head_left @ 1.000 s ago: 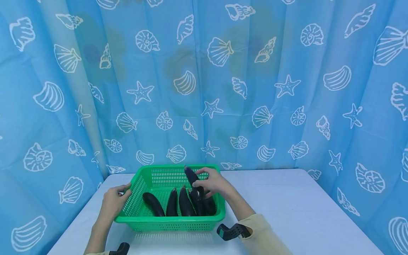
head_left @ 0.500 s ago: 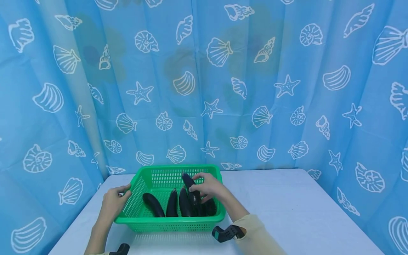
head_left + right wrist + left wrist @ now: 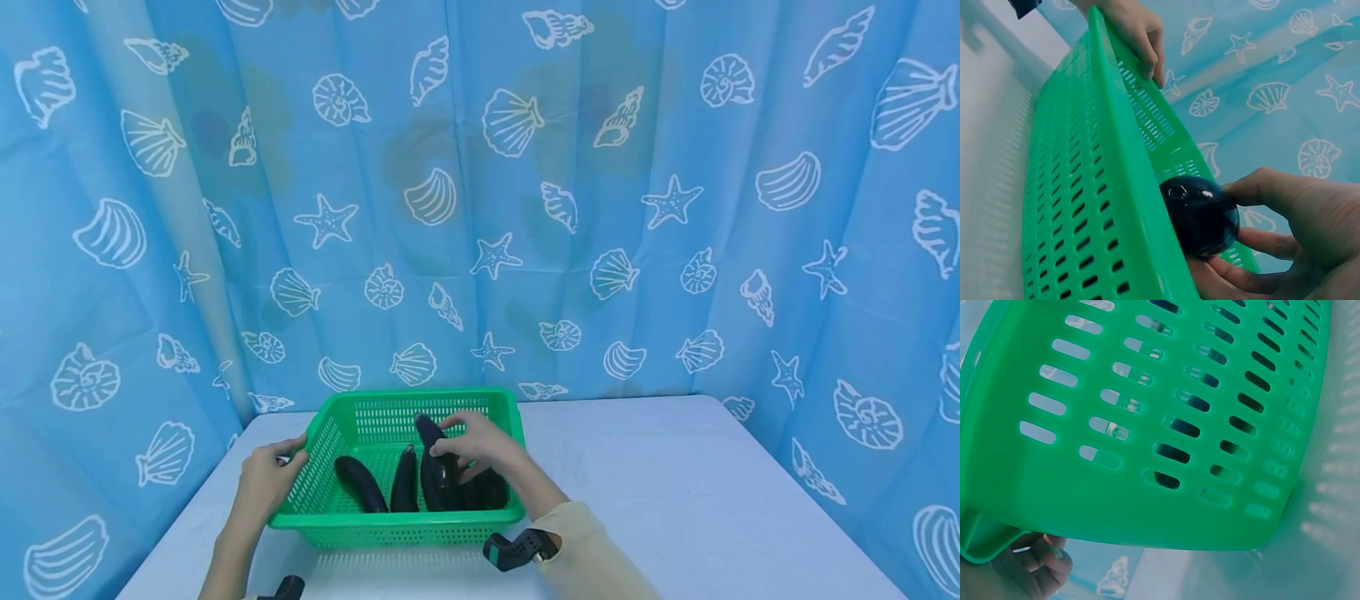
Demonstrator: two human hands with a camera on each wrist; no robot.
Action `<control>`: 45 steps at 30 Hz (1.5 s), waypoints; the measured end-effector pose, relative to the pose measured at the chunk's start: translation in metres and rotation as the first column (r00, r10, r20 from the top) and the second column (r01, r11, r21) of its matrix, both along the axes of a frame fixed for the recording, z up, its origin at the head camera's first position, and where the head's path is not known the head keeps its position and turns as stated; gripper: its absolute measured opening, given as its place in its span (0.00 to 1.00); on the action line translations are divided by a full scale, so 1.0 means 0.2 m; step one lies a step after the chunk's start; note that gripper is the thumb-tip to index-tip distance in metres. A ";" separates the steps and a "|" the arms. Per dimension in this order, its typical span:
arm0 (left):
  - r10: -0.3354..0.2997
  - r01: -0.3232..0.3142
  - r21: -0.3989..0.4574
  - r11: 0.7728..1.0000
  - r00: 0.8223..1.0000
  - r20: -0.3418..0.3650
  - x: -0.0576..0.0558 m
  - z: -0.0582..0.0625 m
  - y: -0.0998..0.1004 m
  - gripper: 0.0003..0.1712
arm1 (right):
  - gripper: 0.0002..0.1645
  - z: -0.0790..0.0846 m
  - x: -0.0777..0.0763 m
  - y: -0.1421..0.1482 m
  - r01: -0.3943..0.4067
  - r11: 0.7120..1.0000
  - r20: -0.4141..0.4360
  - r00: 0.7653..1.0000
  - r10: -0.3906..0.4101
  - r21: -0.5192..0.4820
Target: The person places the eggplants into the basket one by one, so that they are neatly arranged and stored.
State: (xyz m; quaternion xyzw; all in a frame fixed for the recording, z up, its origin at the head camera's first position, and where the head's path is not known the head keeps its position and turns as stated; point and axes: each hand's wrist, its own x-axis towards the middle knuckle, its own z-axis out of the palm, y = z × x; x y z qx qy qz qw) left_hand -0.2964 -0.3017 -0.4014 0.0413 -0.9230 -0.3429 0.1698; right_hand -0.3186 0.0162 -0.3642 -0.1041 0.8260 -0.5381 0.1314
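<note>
A green plastic basket [image 3: 397, 517] with slotted walls stands on the table and holds several dark purple eggplants. My left hand [image 3: 268, 477] grips its left rim; in the left wrist view, that hand's curled fingers [image 3: 1054, 562] show below the basket wall [image 3: 1054, 487]. Inside the basket, my right hand [image 3: 483, 446] pinches one eggplant [image 3: 429, 430] between thumb and fingers, tilted above the others. Its rounded, shiny end [image 3: 1200, 215] faces the right wrist camera. Left of it lie a curved eggplant [image 3: 362, 483] and a slimmer one [image 3: 405, 479]. Those under my right hand are partly hidden.
The basket stands on a white-covered table [image 3: 645, 483], toward its left side. Behind and on both sides hangs a blue curtain [image 3: 465, 325] printed with white shells and starfish. Black bands are on both wrists, the right one [image 3: 521, 548] near the basket's front corner.
My right hand has moved left and slightly down inside the basket, carrying the eggplant with it over the neighbouring ones. The left hand keeps its grip on the rim.
</note>
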 end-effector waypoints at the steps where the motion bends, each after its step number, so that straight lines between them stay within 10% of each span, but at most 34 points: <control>1: 0.001 -0.001 -0.003 1.000 1.000 0.000 0.00 0.00 0.00 0.23 | 0.32 -0.01 0.00 -0.01 0.002 1.000 0.002 1.000 -0.002 -0.003; 45: 0.021 -0.021 -0.010 1.000 1.000 -0.001 0.00 -0.02 0.01 0.24 | 0.28 -0.08 0.00 -0.21 -0.014 0.999 0.070 0.997 0.016 -0.033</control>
